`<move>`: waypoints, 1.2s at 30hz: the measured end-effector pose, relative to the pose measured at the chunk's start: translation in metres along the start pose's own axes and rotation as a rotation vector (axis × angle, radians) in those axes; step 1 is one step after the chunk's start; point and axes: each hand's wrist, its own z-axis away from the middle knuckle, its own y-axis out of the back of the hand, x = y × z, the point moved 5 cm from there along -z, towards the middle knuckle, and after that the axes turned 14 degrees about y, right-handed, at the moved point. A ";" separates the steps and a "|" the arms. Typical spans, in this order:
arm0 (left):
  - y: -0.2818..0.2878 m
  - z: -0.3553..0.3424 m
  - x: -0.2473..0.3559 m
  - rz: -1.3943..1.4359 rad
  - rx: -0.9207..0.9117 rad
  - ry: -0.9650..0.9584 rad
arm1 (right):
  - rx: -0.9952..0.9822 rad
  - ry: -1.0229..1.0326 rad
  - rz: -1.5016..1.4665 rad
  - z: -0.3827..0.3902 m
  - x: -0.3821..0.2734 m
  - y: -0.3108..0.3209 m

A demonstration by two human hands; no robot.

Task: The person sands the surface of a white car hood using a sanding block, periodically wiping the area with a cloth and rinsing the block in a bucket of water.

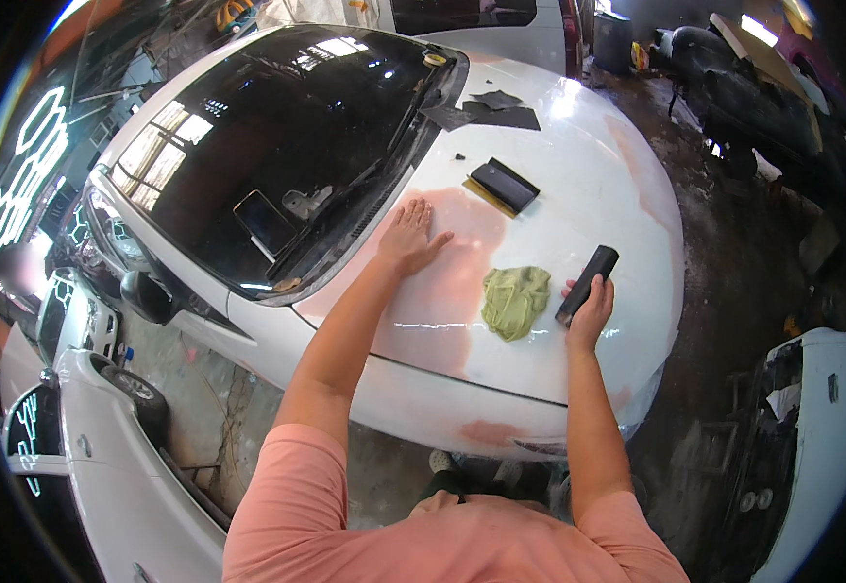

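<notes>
My left hand point(409, 236) lies flat, fingers stretched, on a pinkish patch point(442, 282) of the white car hood point(559, 194). In my right hand point(590, 309), over the hood's front part, is a long black sanding block point(588, 284), tilted, with the fingers wrapped round it. A crumpled green cloth point(515, 303) rests on the hood between my two hands. Farther up lies a second black block point(505, 185) with a yellowish strip along its lower side. Black sheets that look like sandpaper point(501, 114) are spread near the windshield's far corner.
A phone point(266, 225) leans at the base of the dark windshield point(287, 136). The side mirror point(147, 296) sticks out on the left. Another car point(112, 466) stands at lower left, a detached white door point(821, 437) at right. Dark parts point(734, 87) are piled at the back right.
</notes>
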 end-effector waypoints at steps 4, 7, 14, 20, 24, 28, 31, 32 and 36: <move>0.004 0.034 0.005 0.038 -0.023 -0.046 | 0.011 0.018 0.012 -0.008 -0.002 0.003; 0.006 0.066 0.001 0.025 -0.015 -0.066 | 0.006 0.010 0.012 -0.008 -0.001 0.004; 0.005 0.115 -0.009 0.004 0.001 -0.082 | 0.016 0.013 -0.010 -0.007 0.001 0.002; 0.001 0.148 -0.017 0.012 0.046 -0.101 | 0.017 0.027 -0.014 -0.010 0.006 0.006; -0.001 0.168 -0.022 0.024 0.071 -0.114 | 0.010 0.018 -0.024 -0.008 0.006 0.005; 0.001 0.188 -0.024 0.038 0.091 -0.132 | 0.030 0.004 -0.025 -0.008 0.005 0.007; 0.002 0.204 -0.026 0.035 0.120 -0.146 | 0.032 0.008 -0.022 -0.007 0.003 0.006; 0.001 0.210 -0.026 0.034 0.131 -0.149 | 0.028 0.013 -0.021 -0.007 0.002 0.005; 0.000 0.234 -0.026 0.060 0.122 -0.157 | 0.027 -0.011 -0.020 -0.011 0.002 0.009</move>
